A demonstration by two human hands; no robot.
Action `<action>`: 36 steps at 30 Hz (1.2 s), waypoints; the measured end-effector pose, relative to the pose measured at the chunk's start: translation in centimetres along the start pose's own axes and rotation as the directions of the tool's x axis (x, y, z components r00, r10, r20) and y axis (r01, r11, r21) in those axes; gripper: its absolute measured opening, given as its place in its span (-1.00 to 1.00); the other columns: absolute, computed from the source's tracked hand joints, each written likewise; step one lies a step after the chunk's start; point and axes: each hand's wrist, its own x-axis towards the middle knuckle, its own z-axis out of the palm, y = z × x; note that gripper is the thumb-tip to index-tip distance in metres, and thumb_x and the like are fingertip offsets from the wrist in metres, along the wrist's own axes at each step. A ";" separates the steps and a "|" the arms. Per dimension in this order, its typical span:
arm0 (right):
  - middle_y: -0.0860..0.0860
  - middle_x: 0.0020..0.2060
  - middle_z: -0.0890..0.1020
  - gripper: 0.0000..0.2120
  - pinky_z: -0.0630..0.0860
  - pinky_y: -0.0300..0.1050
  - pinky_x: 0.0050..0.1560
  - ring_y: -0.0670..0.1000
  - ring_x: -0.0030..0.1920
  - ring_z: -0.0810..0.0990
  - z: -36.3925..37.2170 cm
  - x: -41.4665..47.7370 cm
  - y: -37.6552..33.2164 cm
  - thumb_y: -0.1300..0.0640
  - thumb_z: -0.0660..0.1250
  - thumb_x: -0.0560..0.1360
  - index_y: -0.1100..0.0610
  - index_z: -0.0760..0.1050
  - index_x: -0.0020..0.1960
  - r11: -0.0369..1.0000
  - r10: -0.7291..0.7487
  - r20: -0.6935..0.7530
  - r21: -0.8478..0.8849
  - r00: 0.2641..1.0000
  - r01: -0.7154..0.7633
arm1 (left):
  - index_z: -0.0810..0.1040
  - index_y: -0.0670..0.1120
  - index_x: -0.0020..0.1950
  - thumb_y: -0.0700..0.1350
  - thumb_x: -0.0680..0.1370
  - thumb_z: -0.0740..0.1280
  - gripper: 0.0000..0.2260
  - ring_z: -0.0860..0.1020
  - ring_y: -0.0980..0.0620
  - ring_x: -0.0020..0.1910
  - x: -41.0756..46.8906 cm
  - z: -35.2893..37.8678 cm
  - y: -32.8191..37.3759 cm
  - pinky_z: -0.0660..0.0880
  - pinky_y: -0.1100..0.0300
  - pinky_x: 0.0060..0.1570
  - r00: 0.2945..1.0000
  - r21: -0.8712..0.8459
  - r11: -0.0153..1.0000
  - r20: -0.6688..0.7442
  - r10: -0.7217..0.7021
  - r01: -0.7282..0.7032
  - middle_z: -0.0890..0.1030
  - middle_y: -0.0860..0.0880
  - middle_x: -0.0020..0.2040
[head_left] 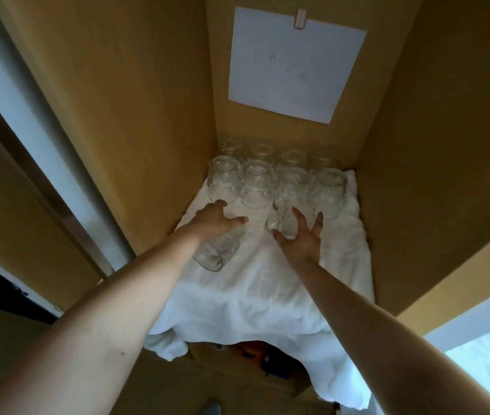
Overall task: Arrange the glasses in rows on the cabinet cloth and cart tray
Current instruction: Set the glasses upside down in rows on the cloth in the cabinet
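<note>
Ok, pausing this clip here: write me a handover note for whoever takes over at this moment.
Left hand: stretched out over the white cloth, a tilted glass under it; grip unclear.
Right hand: thumb and fingers round a second glass, just in front of the rows.
Done: two rows of four glasses stand at the back of the cloth.
Left: set these two down to start a third row. The cart tray is out of view.
</note>
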 end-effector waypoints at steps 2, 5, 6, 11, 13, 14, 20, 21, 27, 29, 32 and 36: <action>0.09 0.53 -0.14 -0.26 0.48 0.04 0.24 0.25 0.38 0.33 0.7 -0.7 -0.1 -0.17 0.40 0.41 -0.24 0.11 0.48 0.997 0.055 -0.049 0.055 0.997 -0.052 | 0.09 -0.09 0.53 0.39 0.40 0.29 -0.11 0.31 -0.10 0.42 0.6 1.1 0.8 0.32 0.11 0.32 0.993 0.153 0.988 0.111 -0.033 0.016 0.27 -0.08 0.49; 0.11 0.53 -0.14 -0.26 0.52 0.01 0.16 0.24 0.36 0.37 0.9 -0.9 0.5 -0.12 0.37 0.44 -0.24 0.05 0.49 1.000 0.018 -0.082 0.017 0.996 -0.017 | 0.11 -0.09 0.51 0.36 0.38 0.33 -0.12 0.42 -0.11 0.31 1.4 2.3 1.0 0.40 0.06 0.22 0.996 0.410 0.911 0.089 0.013 -0.048 0.40 -0.11 0.38; 0.10 0.54 -0.14 -0.25 0.53 0.00 0.14 0.23 0.35 0.39 0.8 -0.8 0.5 -0.11 0.37 0.45 -0.24 0.02 0.50 1.000 0.022 -0.079 0.011 0.997 -0.021 | 0.07 -0.10 0.52 0.34 0.38 0.35 -0.10 0.44 -0.11 0.28 1.6 2.5 1.0 0.42 0.07 0.17 0.996 0.429 0.901 0.080 0.024 -0.056 0.42 -0.11 0.36; 0.13 0.52 -0.06 -0.06 0.53 -0.03 0.09 0.21 0.30 0.44 0.9 -0.6 -0.1 -0.11 0.43 0.39 -0.16 -0.14 0.53 0.977 0.187 -0.065 0.119 0.980 -0.178 | -0.09 -0.13 0.55 0.25 0.38 0.41 -0.01 0.49 -0.08 0.21 1.9 2.6 1.0 0.39 0.16 -0.07 0.998 0.420 0.905 0.047 0.048 -0.064 0.48 -0.08 0.29; 0.14 0.46 0.06 -0.05 0.52 -0.05 0.09 0.20 0.29 0.44 0.9 -0.9 0.1 -0.10 0.47 0.37 -0.15 -0.10 0.53 0.974 0.172 -0.071 0.164 0.983 -0.158 | 0.01 -0.10 0.53 0.22 0.37 0.42 -0.07 0.50 -0.07 0.19 2.1 2.5 0.8 0.41 0.15 -0.05 0.997 0.392 0.917 0.044 0.058 -0.071 0.50 -0.06 0.24; 0.13 0.44 0.11 -0.06 0.50 -0.08 0.09 0.18 0.28 0.43 0.7 -1.0 0.2 -0.07 0.48 0.36 -0.13 -0.06 0.53 0.972 0.158 -0.068 0.186 0.985 -0.143 | 0.07 -0.07 0.51 0.21 0.36 0.43 -0.11 0.51 -0.07 0.18 2.1 2.4 0.6 0.44 0.15 -0.02 0.997 0.350 0.934 0.052 0.060 -0.075 0.50 -0.05 0.23; 0.11 0.36 0.31 -0.15 0.44 -0.05 0.17 0.16 0.27 0.45 -1.8 -0.2 0.0 -0.04 0.50 0.32 -0.04 0.11 0.46 0.990 0.077 -0.036 0.125 0.996 -0.072 | 0.13 -0.04 0.53 0.19 0.33 0.49 -0.10 0.37 -0.13 0.35 2.4 -0.4 0.9 0.39 0.20 0.17 0.996 0.122 0.988 -0.001 0.091 -0.090 0.28 -0.17 0.43; 0.10 0.36 0.33 -0.17 0.44 -0.04 0.20 0.16 0.27 0.44 -2.3 -0.1 0.1 -0.07 0.49 0.32 -0.06 0.13 0.46 0.994 0.058 -0.026 0.097 0.998 -0.055 | 0.15 -0.06 0.53 0.21 0.32 0.49 -0.10 0.35 -0.14 0.37 2.3 -0.7 1.2 0.37 0.19 0.20 0.994 0.123 0.988 -0.049 0.099 -0.093 0.25 -0.19 0.45; 0.08 0.36 0.37 -0.20 0.44 0.05 0.21 0.20 0.29 0.38 -5.1 0.6 -0.4 -0.17 0.40 0.34 -0.11 0.11 0.48 0.980 -0.127 0.082 -0.144 0.989 0.137 | 0.25 -0.16 0.47 0.15 0.31 0.53 -0.15 0.24 -0.09 0.39 0.9 -0.3 2.4 0.24 0.23 0.31 0.954 0.038 0.986 -0.249 0.165 -0.161 0.24 -0.19 0.42; 0.11 0.33 0.39 -0.18 0.47 0.05 0.17 0.21 0.26 0.41 -5.8 1.1 -1.0 -0.17 0.40 0.34 -0.06 0.08 0.47 0.967 -0.140 0.127 -0.195 0.982 0.163 | 0.25 -0.17 0.45 0.07 0.30 0.57 -0.15 0.31 -0.12 0.36 0.4 1.0 2.2 0.26 0.22 0.31 0.958 0.000 0.986 -0.237 0.161 -0.166 0.20 -0.20 0.40; 0.13 0.28 0.42 -0.23 0.49 0.01 0.14 0.19 0.22 0.45 -6.4 1.9 -1.8 -0.12 0.43 0.33 -0.04 0.14 0.42 0.964 -0.154 0.175 -0.188 0.972 0.187 | 0.23 -0.14 0.48 0.03 0.31 0.57 -0.14 0.33 -0.13 0.36 0.6 2.0 2.4 0.29 0.18 0.34 0.959 0.008 0.980 -0.206 0.196 -0.198 0.20 -0.17 0.42; 0.10 0.31 0.30 -0.26 0.48 -0.10 0.14 0.10 0.19 0.46 -6.9 2.8 -3.1 0.03 0.49 0.32 -0.02 0.21 0.40 0.954 -0.241 0.207 -0.127 0.948 0.270 | 0.17 -0.11 0.53 -0.02 0.36 0.54 -0.15 0.28 -0.08 0.42 0.7 2.3 2.6 0.22 0.22 0.35 0.958 -0.044 0.968 -0.163 0.235 -0.245 0.19 -0.15 0.47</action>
